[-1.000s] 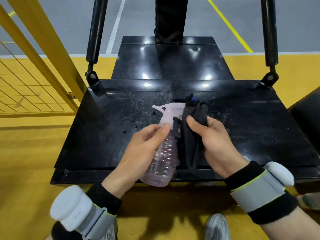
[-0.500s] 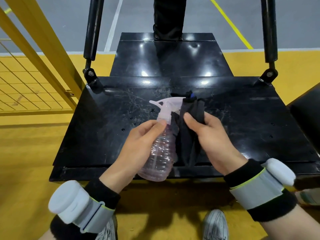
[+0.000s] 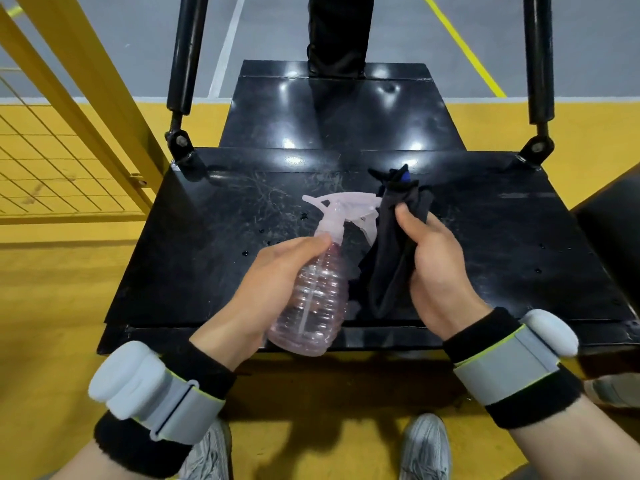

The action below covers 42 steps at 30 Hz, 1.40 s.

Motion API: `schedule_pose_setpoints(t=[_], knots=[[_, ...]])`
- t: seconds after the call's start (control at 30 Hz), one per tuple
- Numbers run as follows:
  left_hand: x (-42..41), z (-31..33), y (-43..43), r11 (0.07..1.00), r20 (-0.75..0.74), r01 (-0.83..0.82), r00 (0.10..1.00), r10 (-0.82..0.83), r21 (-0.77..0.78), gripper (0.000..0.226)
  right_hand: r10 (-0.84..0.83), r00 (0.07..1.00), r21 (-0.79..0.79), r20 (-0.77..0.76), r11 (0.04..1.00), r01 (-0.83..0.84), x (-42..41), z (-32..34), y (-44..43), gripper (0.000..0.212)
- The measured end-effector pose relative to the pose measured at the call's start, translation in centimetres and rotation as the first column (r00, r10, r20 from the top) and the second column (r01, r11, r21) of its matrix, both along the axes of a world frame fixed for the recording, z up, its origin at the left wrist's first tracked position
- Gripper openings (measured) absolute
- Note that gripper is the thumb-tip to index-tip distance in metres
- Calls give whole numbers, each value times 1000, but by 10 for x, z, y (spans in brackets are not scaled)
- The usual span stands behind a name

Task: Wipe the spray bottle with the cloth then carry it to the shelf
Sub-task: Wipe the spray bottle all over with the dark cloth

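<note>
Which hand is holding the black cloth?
The right hand grips the black cloth; the left hand holds the clear spray bottle instead.

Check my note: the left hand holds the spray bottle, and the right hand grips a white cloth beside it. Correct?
Not quite: the cloth is black, not white, as the head view shows. The rest stands: the left hand holds the spray bottle, and the right hand grips the cloth beside it.
</note>
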<state>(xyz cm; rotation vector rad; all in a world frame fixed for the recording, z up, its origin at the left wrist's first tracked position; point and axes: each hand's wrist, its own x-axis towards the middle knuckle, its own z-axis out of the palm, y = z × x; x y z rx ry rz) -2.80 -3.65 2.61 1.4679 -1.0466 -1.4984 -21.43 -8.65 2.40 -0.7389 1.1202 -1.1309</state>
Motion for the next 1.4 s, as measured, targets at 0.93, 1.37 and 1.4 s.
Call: schedule_pose_setpoints(t=[0.93, 1.37, 1.4], knots=[[5, 2, 3, 974, 232, 81, 972, -30, -212, 24, -45, 957, -266, -288, 963, -35, -4, -5, -4, 23], [4, 8, 4, 997, 45, 71, 996, -72, 13, 31, -338, 698, -603, -631, 780, -166, -5, -15, 1, 27], [4, 7, 4, 998, 26, 62, 998, -63, 26, 31, -357, 665, -615, -655, 764, -196, -5, -16, 3, 33]])
